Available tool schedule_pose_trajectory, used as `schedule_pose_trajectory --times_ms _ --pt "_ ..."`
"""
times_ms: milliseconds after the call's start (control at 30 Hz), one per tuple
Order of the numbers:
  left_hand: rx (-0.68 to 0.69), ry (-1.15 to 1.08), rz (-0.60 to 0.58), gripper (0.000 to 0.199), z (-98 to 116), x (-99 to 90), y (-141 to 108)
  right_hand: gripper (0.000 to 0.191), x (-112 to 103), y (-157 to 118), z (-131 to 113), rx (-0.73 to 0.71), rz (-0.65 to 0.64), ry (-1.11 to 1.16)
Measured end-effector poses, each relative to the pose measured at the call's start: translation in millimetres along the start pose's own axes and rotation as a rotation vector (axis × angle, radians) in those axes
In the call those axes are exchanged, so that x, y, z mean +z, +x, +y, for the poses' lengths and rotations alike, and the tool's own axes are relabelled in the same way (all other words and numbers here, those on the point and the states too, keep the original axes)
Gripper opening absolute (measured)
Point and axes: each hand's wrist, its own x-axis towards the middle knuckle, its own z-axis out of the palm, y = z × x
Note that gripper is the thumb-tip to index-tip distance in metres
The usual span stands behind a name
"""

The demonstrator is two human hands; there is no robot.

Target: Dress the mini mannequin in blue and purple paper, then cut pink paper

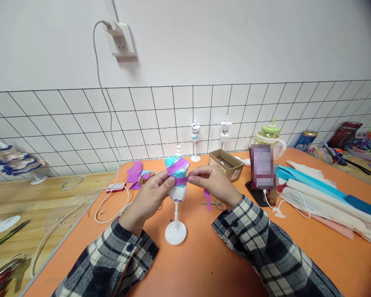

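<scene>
A small white dress form [178, 193] stands upright on a round base, its chest wrapped in light blue and purple strips. My left hand [150, 197] grips its left side, the thumb pressed on the purple strip [178, 167] at the waist. On the other side, my right hand [216, 183] pinches the purple strip close to the waist, thumb and fingertips together. A loose purple tail [207, 199] hangs below my right hand. Scissors [219, 204] lie on the orange table [200, 264] behind that hand.
Two more dress forms [196, 134] stand by the tiled wall. An open cardboard box [225, 163], a phone [262, 167] and a green-lidded bottle [269, 134] are at the back right. Fabric strips [330, 202] lie right, purple scraps [135, 172] left, beside a white cable [100, 220].
</scene>
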Motion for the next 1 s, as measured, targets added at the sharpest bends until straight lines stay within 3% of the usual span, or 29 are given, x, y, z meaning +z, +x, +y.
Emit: schedule_pose_trajectory --times_ms 167,367,567,700,867,1000 --pt "-0.087 -0.086 -0.036 0.055 1 1.7 -3 0.023 4 -6 -14 0.046 -0.025 0.036" --pt "-0.068 -0.024 -0.094 0.057 0 -5.6 -4 0.03 6 -8 -13 0.128 -0.073 0.114" --pt "-0.075 0.035 -0.126 0.056 6 -0.6 -9 0.038 4 -6 -11 -0.03 -0.075 0.05" --pt "-0.055 0.068 -0.144 0.054 7 4.0 -13 0.057 3 -7 -13 -0.077 -0.036 -0.027" --pt "-0.014 0.073 -0.214 0.053 5 6.6 -14 0.036 2 -7 -13 -0.098 -0.115 -0.033" --pt "-0.09 0.071 -0.241 0.062 6 4.4 -11 0.035 2 -9 -13 -0.004 -0.244 0.123"
